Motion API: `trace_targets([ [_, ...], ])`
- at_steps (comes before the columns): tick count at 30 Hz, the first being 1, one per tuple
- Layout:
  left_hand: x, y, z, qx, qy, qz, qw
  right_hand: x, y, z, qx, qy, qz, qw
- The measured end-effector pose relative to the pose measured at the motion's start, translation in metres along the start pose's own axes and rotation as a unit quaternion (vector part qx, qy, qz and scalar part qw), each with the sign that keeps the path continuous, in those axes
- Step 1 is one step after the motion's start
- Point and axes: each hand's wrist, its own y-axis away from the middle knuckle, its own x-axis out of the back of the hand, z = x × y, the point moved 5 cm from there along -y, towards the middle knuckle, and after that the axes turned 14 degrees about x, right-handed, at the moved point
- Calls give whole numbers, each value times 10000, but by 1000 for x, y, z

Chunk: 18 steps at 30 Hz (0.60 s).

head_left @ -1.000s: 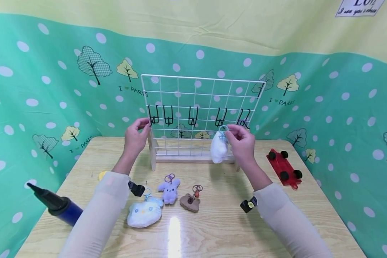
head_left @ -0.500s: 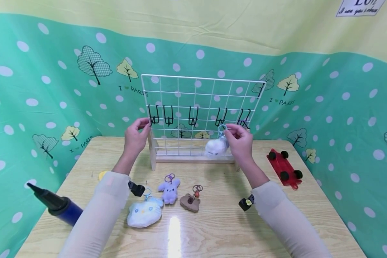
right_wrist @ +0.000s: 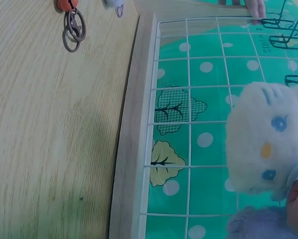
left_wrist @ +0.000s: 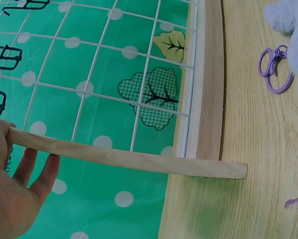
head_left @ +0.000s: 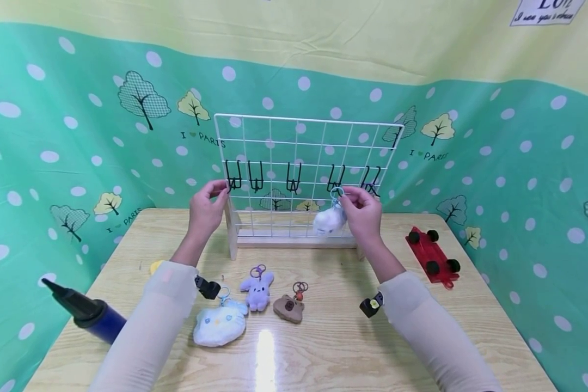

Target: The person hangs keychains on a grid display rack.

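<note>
My left hand [head_left: 208, 204] grips the wooden side post [left_wrist: 109, 155] of a white wire grid rack [head_left: 269, 116]; in the left wrist view its fingers reach round the post. In the head view, my right hand [head_left: 365, 209] pinches the light blue ring of a white plush keychain [head_left: 330, 220]. The ring is held up at a black hook [head_left: 335, 179], second from the right; whether it touches cannot be told. In the right wrist view, the plush cat face [right_wrist: 263, 142] hangs in front of the grid, and a purple-grey plush [right_wrist: 260, 224] shows beneath it, partly hidden.
On the table lie a white-and-blue cat plush keychain [head_left: 219, 325], a purple bunny keychain [head_left: 258, 292] and a brown animal-head keychain [head_left: 288, 308]. A red toy with black wheels [head_left: 432, 256] lies right. A dark blue pointed-tip object [head_left: 90, 310] stands left, by my sleeve.
My right hand has shifted slightly left and up, bringing the ring nearer the hook. The hanging plush has swung and turned. The left hand stays on the post.
</note>
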Motion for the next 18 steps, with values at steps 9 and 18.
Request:
trace_targets([
  [9,-1,0,0,20,-33,27,10000,-2,-1,1,-200,-29,-151,9997],
  [18,0,-1,-1,6,-13,41,10000,2,5,5,-132,-30,-455,9989],
])
